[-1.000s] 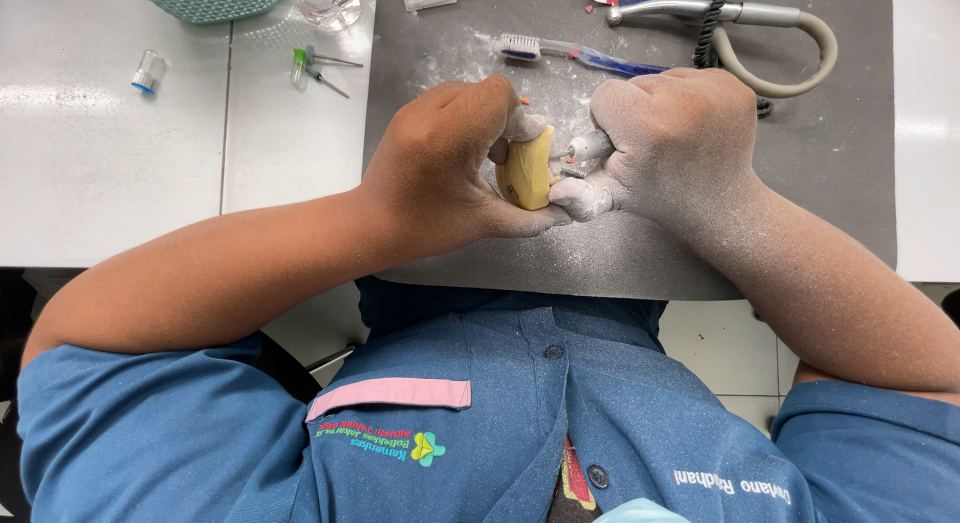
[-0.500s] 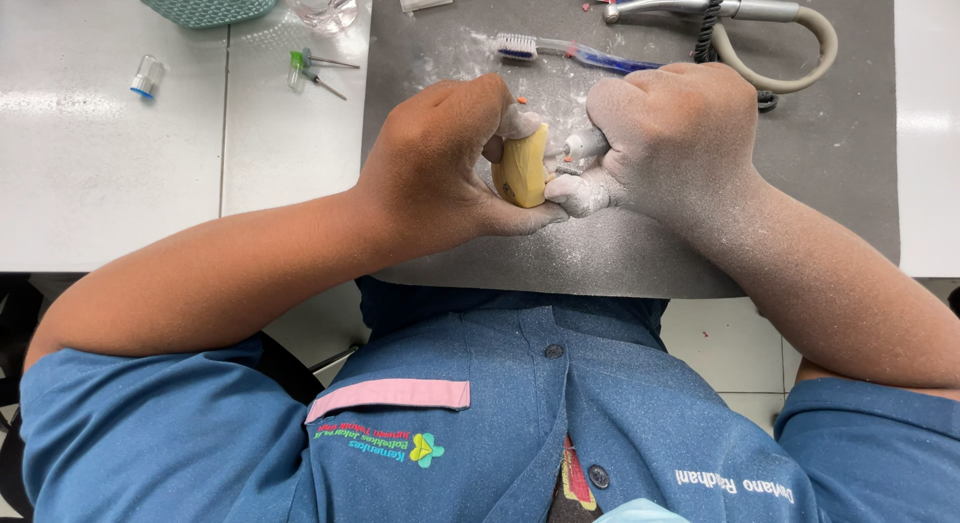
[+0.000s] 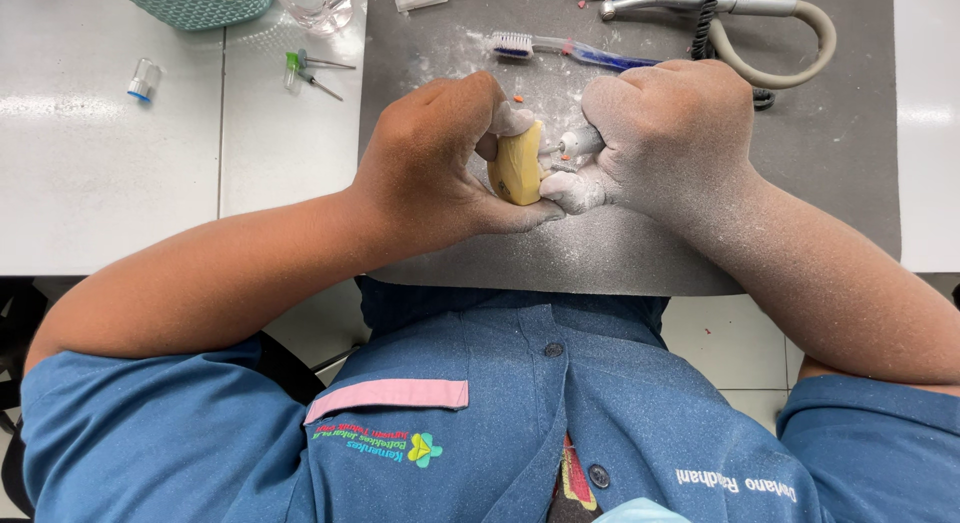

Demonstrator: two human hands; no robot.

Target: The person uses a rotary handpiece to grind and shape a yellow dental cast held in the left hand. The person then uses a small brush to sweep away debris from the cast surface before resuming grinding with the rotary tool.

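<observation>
My left hand is closed around a small yellow block, holding it upright over the grey mat. My right hand is fisted around a thin tool whose tip touches the block's right side; most of the tool is hidden in my fist. White dust coats both hands and my right forearm. The two hands press close together near the mat's front edge.
A blue toothbrush lies behind my hands on the dusty mat. A grey hose with a metal handpiece curls at the back right. On the white table to the left sit a small vial, green-capped pins, a teal basket.
Both hands have stayed together on the block with only slight shifts. The view has drifted a little.
</observation>
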